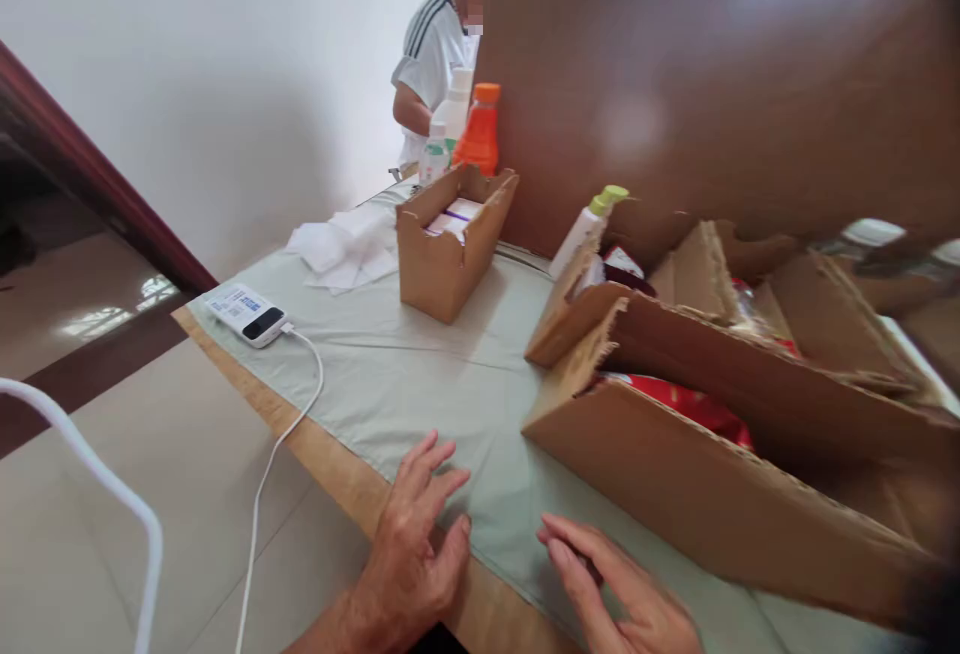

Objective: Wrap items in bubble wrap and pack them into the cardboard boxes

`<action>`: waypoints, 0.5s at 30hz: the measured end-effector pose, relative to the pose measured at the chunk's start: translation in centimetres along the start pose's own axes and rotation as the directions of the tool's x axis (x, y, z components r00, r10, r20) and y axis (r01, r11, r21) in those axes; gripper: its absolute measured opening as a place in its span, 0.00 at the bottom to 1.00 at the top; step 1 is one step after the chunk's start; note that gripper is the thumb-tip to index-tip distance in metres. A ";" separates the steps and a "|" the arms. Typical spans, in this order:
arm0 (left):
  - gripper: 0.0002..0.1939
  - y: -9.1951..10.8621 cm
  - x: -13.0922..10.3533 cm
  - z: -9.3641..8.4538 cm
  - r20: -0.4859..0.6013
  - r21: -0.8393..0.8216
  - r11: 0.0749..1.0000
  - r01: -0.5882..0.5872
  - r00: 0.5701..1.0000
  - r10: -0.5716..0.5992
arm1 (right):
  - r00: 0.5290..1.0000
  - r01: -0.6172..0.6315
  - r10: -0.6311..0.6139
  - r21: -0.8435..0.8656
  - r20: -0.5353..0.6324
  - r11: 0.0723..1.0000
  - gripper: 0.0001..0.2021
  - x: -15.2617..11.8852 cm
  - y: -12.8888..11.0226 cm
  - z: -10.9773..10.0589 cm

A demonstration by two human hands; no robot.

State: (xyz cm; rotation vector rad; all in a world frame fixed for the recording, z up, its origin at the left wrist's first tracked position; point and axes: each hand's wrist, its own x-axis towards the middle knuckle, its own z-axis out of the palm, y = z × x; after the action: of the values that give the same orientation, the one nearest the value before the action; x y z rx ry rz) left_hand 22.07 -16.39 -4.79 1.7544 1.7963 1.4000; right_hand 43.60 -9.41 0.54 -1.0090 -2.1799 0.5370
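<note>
Left hand (416, 539), fingers spread, over the table (322, 449) edge; right hand (619, 594) near a box (660, 486) containing a red packet (690, 406).

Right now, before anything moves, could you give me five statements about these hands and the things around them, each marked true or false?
1. A thin white cable runs to the white rectangular device with a black panel. True.
2. The person's bare left hand grips that device. False: the hand is apart from it, fingers extended.
3. White packs sit inside the small open brown cardboard box. True.
4. The shiny red packet lies in that small box. False: it is in the long open brown cardboard box.
5. The person's bare right hand is outside the long box. True.
</note>
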 end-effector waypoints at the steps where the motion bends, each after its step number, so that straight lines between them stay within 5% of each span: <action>1: 0.22 -0.2 0.0 -0.1 -0.004 -0.001 1.000 -0.009 1.000 0.009 | 0.997 0.078 -0.078 0.015 0.010 0.997 0.10 2.5 -1.1 1.0; 7: 0.26 -2.2 0.1 1.2 -0.063 -0.038 0.993 -0.108 0.992 0.105 | 0.919 0.366 -0.349 -0.069 0.181 0.928 0.14 17.5 -6.0 9.2; 12: 0.15 -5.0 -0.2 4.5 -0.237 0.146 0.950 -0.277 0.922 0.306 | 0.878 0.403 -0.277 -0.290 0.391 0.868 0.18 30.2 -9.5 18.0; 15: 0.08 -5.7 -0.6 7.8 -0.352 0.195 0.972 -0.132 0.915 0.195 | 0.879 0.392 -0.201 -0.415 0.432 0.821 0.17 36.8 -11.0 22.6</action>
State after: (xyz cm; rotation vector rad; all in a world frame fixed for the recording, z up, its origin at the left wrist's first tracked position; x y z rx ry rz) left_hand 24.49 -12.36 -13.23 1.8595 2.0456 1.7978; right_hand 4.22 10.64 6.14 -0.8179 -2.8468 0.0012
